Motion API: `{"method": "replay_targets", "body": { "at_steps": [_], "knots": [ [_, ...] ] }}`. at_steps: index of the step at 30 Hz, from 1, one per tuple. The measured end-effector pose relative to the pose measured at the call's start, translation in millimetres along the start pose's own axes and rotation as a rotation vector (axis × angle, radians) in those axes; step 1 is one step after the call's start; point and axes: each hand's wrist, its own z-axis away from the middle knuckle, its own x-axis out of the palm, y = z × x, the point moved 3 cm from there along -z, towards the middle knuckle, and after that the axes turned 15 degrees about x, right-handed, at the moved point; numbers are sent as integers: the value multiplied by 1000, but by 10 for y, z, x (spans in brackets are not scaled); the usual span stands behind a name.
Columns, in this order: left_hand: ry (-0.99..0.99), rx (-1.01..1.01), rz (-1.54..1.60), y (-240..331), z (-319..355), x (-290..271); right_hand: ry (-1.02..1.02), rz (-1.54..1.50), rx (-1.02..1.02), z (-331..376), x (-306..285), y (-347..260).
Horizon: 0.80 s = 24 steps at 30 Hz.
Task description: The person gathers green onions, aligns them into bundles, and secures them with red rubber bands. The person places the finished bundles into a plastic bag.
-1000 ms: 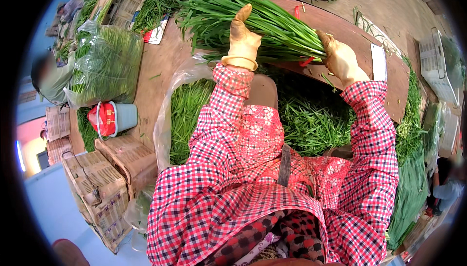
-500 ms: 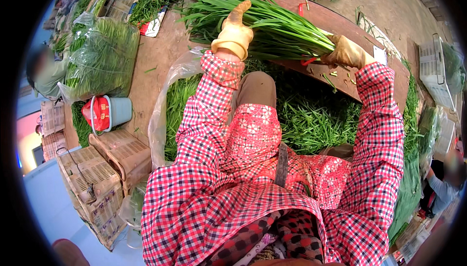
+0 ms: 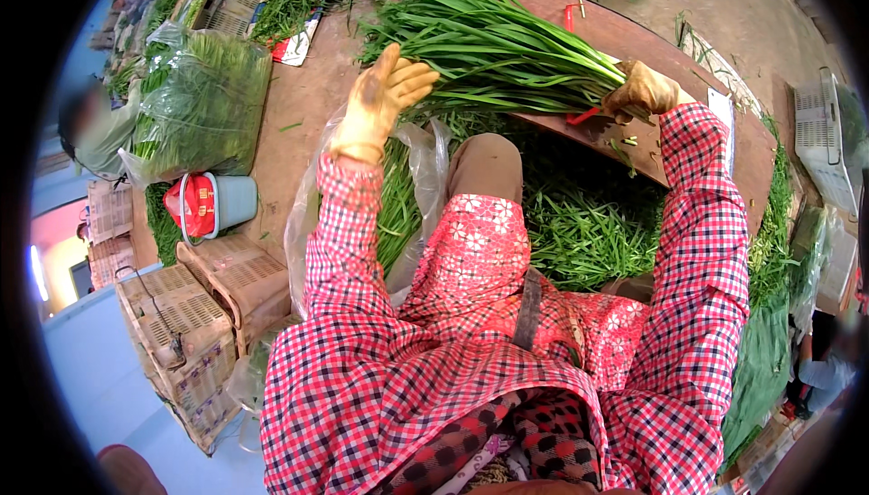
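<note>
A big bunch of flat-leaved garlic chives (image 3: 507, 47) lies across a brown board (image 3: 724, 124), its leaves fanned to the left and its pale stem ends to the right. My right hand (image 3: 641, 91), in a soiled tan glove, is closed round the stem ends. Just below the leaf tips my left hand (image 3: 384, 101), in a yellowish glove, is open with fingers and thumb spread, holding nothing. A red clip-like piece (image 3: 582, 117) sits at the board's near edge by the stems, and another red piece (image 3: 568, 17) stands at the far side.
Loose green leaves (image 3: 588, 237) are heaped below the board, by my knees. A clear plastic bag (image 3: 303, 223) with chives stands left of my leg. Farther left are a blue bucket (image 3: 237, 198), brown crates (image 3: 176, 332) and a large bagged bundle (image 3: 204, 101). A person sits at far left.
My left hand has come off the bunch, moved left and nearer to me, and spread its fingers. My right hand keeps hold of the stems. The clear bag's edge now rises beside my knee.
</note>
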Motion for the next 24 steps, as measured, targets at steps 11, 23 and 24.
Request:
{"method": "replay_targets", "body": {
  "at_steps": [11, 23, 24],
  "knots": [
    [-396, 1333, -1513, 225, 686, 1714, 148, 207, 39, 47, 10, -51],
    [-849, 1161, -1439, -359, -285, 1991, 570, -332, -308, 515, -330, 660],
    [-866, 1134, -1421, -319, -284, 2016, 676, -513, -363, 529, -297, 808]
  ]
}}
